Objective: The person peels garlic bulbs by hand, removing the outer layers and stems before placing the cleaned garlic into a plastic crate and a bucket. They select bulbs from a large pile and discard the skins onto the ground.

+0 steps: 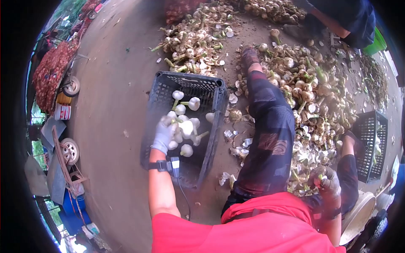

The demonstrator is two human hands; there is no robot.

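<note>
My left hand (163, 134), in a pale glove, reaches into a black plastic crate (215, 126). Its blurred fingers are right against the peeled-clean white garlic bulbs (186, 127) lying on the crate's bottom; whether they grip one cannot be made out. Some of these bulbs keep short stems. At the lower right, my right hand (328, 183), in a dirty grey glove, is raised with its fingers closed around a small pale green piece that looks like a garlic stem (321, 176). Below and beyond it spreads a heap of untrimmed garlic (308, 90) with loose skins.
More garlic (194, 38) lies in a pile beyond the crate. A second black crate (371, 145) and a pale basin (358, 215) stand at right. Another person's arm (331, 21) shows at top right. Carts with red net sacks (50, 78) line the left side.
</note>
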